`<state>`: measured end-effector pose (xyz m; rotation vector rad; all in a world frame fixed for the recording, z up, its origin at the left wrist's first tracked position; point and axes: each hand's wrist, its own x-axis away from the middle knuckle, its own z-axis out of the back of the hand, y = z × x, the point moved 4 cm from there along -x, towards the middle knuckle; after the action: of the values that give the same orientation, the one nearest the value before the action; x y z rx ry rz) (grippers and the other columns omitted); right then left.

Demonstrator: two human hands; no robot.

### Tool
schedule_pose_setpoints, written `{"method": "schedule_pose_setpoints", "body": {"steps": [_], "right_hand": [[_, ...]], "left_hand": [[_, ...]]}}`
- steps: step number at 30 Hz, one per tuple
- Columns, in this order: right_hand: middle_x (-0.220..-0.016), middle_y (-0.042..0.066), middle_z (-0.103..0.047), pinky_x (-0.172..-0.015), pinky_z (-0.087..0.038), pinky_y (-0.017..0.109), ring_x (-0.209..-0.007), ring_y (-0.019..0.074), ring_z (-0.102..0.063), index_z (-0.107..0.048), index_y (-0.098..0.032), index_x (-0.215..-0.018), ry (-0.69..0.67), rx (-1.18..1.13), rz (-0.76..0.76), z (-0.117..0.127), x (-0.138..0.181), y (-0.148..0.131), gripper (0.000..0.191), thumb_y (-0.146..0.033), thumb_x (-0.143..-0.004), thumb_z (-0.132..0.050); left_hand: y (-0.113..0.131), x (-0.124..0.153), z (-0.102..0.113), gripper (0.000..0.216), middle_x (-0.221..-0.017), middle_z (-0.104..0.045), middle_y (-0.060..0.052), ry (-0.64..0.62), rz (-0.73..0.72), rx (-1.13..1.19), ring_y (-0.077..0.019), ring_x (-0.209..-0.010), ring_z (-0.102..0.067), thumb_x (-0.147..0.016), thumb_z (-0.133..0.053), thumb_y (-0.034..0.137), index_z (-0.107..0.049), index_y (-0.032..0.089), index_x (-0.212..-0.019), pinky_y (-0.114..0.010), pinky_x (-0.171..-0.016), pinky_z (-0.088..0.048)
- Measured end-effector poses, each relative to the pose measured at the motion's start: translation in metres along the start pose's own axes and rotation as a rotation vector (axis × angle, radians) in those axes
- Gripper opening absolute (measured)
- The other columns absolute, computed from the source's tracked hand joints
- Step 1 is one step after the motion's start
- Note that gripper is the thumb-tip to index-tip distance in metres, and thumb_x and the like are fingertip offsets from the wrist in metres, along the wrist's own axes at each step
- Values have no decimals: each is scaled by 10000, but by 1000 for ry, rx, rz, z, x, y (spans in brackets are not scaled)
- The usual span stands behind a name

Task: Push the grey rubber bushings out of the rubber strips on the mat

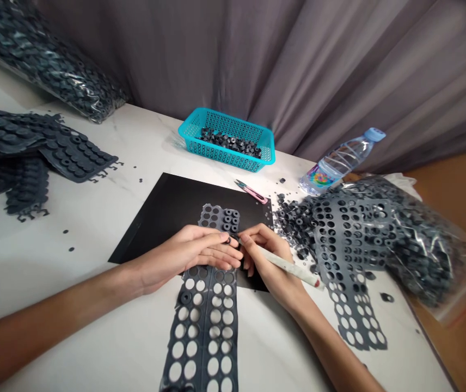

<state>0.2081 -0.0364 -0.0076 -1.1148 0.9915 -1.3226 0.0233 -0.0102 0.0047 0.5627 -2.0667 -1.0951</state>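
Between thumb and forefinger, my left hand pinches a small black rubber grommet; its other fingers stretch out beneath. My right hand grips a pen-like tool with a whitish handle and a red butt end. Its tip, close to the grommet, is hidden by the fingers. Under both hands runs a long dark rubber sheet, mostly punched through with round holes. At its far end several grommets still sit in the sheet. Part of the sheet lies on a black mat.
Behind the mat stands a turquoise basket of loose grommets. Pink-handled snips lie on the mat's far edge. To the right are a water bottle, another holed sheet, scattered pieces and a filled bag. More sheets and a bag lie left.
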Motion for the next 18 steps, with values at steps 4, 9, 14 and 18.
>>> {"method": "schedule_pose_setpoints", "body": {"steps": [4,9,14,18], "right_hand": [[-702,-13,-657,-438,-451,180,-510,100,-559,-615,-200,-926,-5,-24,-26,-3,0,3,290,-479,-1008,-619],[-701,-15,-644,-428,-446,177,-519,102,-553,-611,-200,-924,18,-46,-37,-5,-1,4,312,-500,-1009,-603],[-700,-12,-638,-429,-446,179,-523,104,-553,-608,-195,-921,33,-63,-42,-4,0,2,328,-512,-1003,-606],[-697,-11,-645,-421,-453,179,-511,104,-557,-614,-195,-924,40,-80,-29,-4,-1,5,327,-513,-1002,-609]], "left_hand": [[22,-22,17,361,-1121,-795,-151,86,-154,-96,-226,-1036,-762,-982,-675,452,-750,123,-1112,-309,-908,-586],[117,-97,58,356,-1028,-795,-130,317,-754,-474,-201,-857,-752,-971,-664,458,-732,126,-1079,-316,-783,-581],[183,-146,74,300,-1215,-733,-97,527,-1004,-1057,-239,-1107,-658,-974,-640,344,-714,194,-1223,-426,-1021,-483],[157,-131,57,232,-1239,-703,-66,414,-999,-1163,-244,-1191,-604,-972,-639,282,-728,220,-1177,-468,-1121,-391]]}}
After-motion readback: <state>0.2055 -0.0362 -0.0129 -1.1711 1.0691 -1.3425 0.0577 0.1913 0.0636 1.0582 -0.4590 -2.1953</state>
